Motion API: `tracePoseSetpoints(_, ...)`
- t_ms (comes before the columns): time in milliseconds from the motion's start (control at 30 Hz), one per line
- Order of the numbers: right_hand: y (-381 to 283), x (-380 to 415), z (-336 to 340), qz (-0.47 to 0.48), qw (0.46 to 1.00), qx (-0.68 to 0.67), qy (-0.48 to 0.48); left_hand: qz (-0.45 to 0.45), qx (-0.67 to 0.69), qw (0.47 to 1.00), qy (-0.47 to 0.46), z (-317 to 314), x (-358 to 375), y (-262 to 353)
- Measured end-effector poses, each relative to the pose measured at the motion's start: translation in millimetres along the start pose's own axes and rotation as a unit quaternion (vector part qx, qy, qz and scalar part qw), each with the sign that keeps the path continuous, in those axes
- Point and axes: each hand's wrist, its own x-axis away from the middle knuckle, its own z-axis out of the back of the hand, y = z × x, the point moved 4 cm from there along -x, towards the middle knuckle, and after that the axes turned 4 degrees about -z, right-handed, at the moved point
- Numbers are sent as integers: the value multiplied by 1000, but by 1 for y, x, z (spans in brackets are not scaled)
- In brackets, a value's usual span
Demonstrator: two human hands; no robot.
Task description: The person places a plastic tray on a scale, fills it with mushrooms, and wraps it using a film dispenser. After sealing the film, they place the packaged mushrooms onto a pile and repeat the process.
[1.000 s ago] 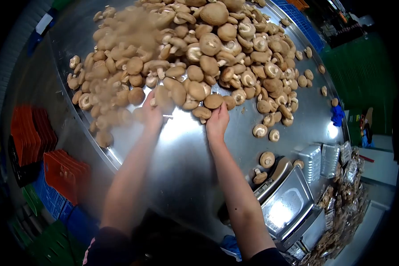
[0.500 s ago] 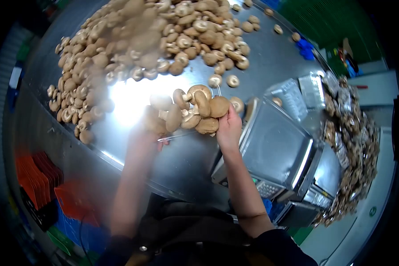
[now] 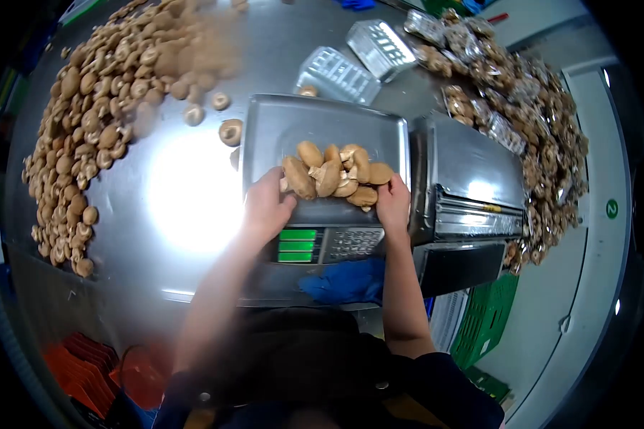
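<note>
Both my hands hold a heap of brown mushrooms (image 3: pixel 333 175) between them, just over the steel platter of a scale (image 3: pixel 315 118). My left hand (image 3: pixel 265 204) grips the heap's left side and my right hand (image 3: pixel 393 204) its right side. The heap seems to sit in a clear tray that barely shows. Whether it rests on the platter I cannot tell. The scale's green display (image 3: pixel 297 245) and keypad (image 3: pixel 350 243) lie just below my hands.
A big pile of loose mushrooms (image 3: pixel 100 107) covers the steel table (image 3: pixel 186 207) at the left. Empty clear trays (image 3: pixel 336 71) lie behind the scale, packed trays (image 3: pixel 544 129) to the right. A printer box (image 3: pixel 472 186) adjoins the scale. A blue cloth (image 3: pixel 343 279) lies below it.
My hands have lifted a heap of mushrooms from the pile and carried it right, over the scale. My view has swung right with them.
</note>
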Motion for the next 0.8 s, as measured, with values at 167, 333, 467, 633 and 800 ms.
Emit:
tracePoseSetpoints(167, 30, 1, 23, -108, 986, -88, -94, -44, -84, 995, 7, -15, 6, 15)
tracePoseSetpoints(333, 18, 12, 47, -41, 995, -88, -11, 25, 23, 997, 66, 18, 17, 16)
tracePoseSetpoints(467, -17, 14, 48, 115, 985, -114, 65, -129, 98, 971, 175, 20, 5, 43)
tracePoseSetpoints(633, -28, 11, 16, 205, 971, -120, 22, -185, 94, 969, 132, -20, -19, 47)
tracePoseSetpoints(800, -36, 5, 1, 229, 969, -92, -1, -203, -13, 969, 140, -49, -32, 54)
